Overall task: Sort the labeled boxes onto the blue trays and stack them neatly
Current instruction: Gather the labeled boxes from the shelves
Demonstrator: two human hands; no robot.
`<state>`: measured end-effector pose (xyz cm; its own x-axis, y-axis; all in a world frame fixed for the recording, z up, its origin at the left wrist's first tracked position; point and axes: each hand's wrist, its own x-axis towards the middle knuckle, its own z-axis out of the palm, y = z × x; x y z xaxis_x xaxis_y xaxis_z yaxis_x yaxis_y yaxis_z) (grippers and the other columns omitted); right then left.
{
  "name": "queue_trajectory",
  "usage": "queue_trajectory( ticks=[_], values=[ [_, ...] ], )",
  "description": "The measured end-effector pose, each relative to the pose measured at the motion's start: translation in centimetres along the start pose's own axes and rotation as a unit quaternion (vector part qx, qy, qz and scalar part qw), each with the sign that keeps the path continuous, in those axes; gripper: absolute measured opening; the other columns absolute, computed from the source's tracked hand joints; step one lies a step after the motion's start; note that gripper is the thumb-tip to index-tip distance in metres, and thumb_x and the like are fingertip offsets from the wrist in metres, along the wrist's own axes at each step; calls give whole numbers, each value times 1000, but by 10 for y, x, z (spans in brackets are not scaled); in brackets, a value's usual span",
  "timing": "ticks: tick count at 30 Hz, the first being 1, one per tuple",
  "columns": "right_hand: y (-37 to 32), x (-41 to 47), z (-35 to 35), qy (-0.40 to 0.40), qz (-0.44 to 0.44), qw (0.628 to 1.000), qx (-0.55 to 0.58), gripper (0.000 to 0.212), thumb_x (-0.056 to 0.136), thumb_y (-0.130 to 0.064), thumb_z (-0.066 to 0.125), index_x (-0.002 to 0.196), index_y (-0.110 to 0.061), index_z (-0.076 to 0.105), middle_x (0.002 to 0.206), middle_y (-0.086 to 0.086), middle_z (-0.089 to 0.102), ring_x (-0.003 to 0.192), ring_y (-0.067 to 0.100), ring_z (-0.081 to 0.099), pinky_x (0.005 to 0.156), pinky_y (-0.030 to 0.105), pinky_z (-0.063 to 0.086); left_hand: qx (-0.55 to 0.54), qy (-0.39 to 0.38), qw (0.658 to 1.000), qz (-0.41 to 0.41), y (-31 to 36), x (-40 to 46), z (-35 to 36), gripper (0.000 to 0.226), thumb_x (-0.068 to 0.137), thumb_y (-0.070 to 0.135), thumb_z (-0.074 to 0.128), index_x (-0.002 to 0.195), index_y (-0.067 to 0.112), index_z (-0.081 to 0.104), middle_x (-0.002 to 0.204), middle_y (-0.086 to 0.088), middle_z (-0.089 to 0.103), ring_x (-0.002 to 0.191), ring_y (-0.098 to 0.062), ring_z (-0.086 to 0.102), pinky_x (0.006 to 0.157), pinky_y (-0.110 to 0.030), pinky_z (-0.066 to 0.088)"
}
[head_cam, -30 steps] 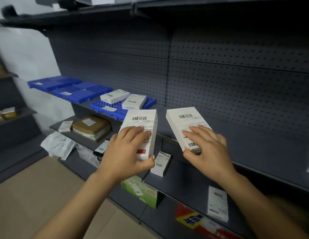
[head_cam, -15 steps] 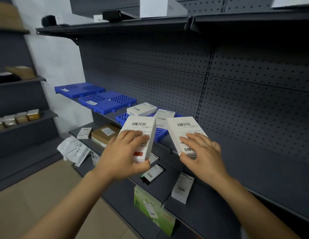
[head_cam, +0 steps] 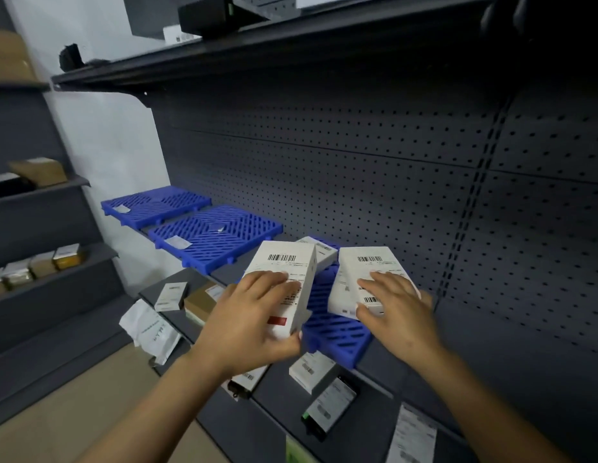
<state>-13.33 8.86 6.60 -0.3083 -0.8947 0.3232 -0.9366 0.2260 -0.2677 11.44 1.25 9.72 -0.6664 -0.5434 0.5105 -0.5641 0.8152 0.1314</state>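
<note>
Both boxes have travelled left with my hands and now hang over the nearest blue tray (head_cam: 337, 335). My left hand (head_cam: 254, 322) grips the left white box (head_cam: 287, 279), thumb under its lower end. My right hand (head_cam: 396, 312) clasps the right white box (head_cam: 361, 272). Another box (head_cam: 321, 253) lies behind them on that tray. Two more blue trays (head_cam: 217, 235) sit farther left on the shelf.

A single head-worn wide-angle view looks forward and slightly down along both forearms, close to the left hand (head_cam: 254, 325) and right hand (head_cam: 397, 315). It faces a dark pegboard shelving wall (head_cam: 374, 168) beyond the hands, angled so the wall recedes to their left. An upper shelf (head_cam: 290, 41) crosses above them, and lower shelves (head_cam: 357, 412) show beneath the wrists.
</note>
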Motion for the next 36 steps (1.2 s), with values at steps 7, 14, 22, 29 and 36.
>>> queue_trajectory(
  ticks=[7, 14, 22, 29, 36],
  values=[
    [0, 38, 32, -2, 17, 1000, -10, 71, 75, -66, 24, 135, -37, 47, 149, -12, 35, 139, 10, 24, 106, 44, 20, -15, -5, 999, 30, -47, 38, 27, 69, 67, 62, 58, 127, 28, 54, 131, 9, 53, 123, -14, 46, 89, -46, 49],
    [-16, 48, 38, 35, 32, 996, -72, 70, 75, -67, 27, 129, -32, 56, 143, -6, 46, 136, 17, 34, 111, 56, 12, -53, -2, 997, 59, -96, 56, 44, 70, 64, 58, 62, 127, 29, 53, 131, 11, 52, 124, -12, 45, 89, -46, 49],
    [-118, 98, 53, 110, -54, 992, 2, 56, 82, -57, 41, 129, -29, 55, 139, -5, 50, 134, 12, 29, 115, 44, 16, -81, 21, 991, 103, -193, 66, 26, 68, 64, 53, 63, 126, 27, 55, 131, 9, 52, 123, -15, 46, 92, -44, 48],
    [-251, 156, 106, 81, -86, 992, 41, 60, 85, -56, 38, 140, -33, 40, 147, -7, 39, 138, 10, 23, 116, 47, 15, -67, 22, 991, 114, -313, 49, -14, 69, 62, 53, 65, 125, 25, 56, 130, 6, 53, 122, -18, 49, 89, -45, 49],
    [-354, 215, 158, 20, -115, 991, 58, 66, 84, -57, 33, 145, -32, 32, 152, -9, 31, 142, 11, 19, 118, 45, 14, -41, 8, 995, 90, -427, 39, -42, 70, 65, 58, 61, 127, 25, 56, 131, 4, 54, 123, -19, 47, 92, -43, 48]
  ],
)
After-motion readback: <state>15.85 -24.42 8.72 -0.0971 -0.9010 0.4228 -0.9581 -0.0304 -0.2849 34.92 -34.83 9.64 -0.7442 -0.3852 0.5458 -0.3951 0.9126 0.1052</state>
